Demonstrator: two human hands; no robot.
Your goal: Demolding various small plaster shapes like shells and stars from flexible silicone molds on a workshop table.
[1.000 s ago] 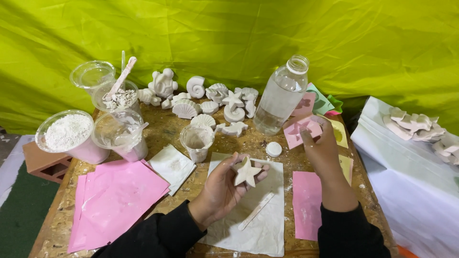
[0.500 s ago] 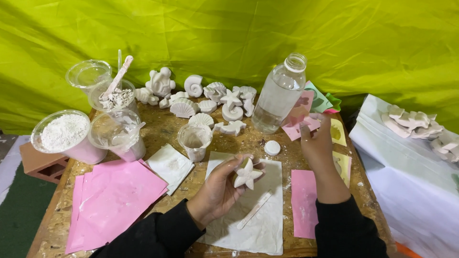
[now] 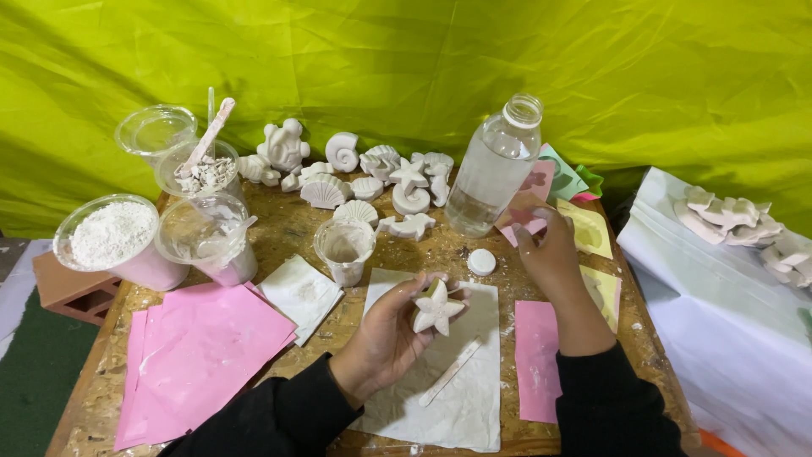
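The grip of the left hand (image 3: 391,332) is closed around a white plaster starfish (image 3: 436,308), held palm-up with the fingers curled under it and the thumb at its side, just above a white sheet (image 3: 457,406) spread on the worktop (image 3: 292,230). A thin white stick (image 3: 451,371) lies on that sheet below the hand. The right hand (image 3: 551,250) reaches forward to a pink mould (image 3: 526,217) at the far right of the worktop, fingertips touching its edge; whether the grip there has closed on the mould I cannot tell. Just left of this hand stands a clear plastic bottle (image 3: 495,167) with no cap, partly filled with clear liquid, and a small white cap (image 3: 481,261) lies near its base. Yellow moulds (image 3: 589,228) sit to the right of the hand, and another pink sheet (image 3: 537,360) lies beside the forearm.

Across the back of the worktop is a cluster of white plaster casts (image 3: 364,173): shells, a spiral, a turtle shape, seahorse forms. A small clear cup (image 3: 344,250) smeared with plaster stands in front of them. On the left are a tub of white powder (image 3: 114,237), a cloudy mixing cup (image 3: 207,237), and a cup with crumbled plaster and a stirring stick (image 3: 199,169). Pink sheets (image 3: 203,355) are stacked at the near left. More casts (image 3: 744,224) rest on a white covered surface to the right.
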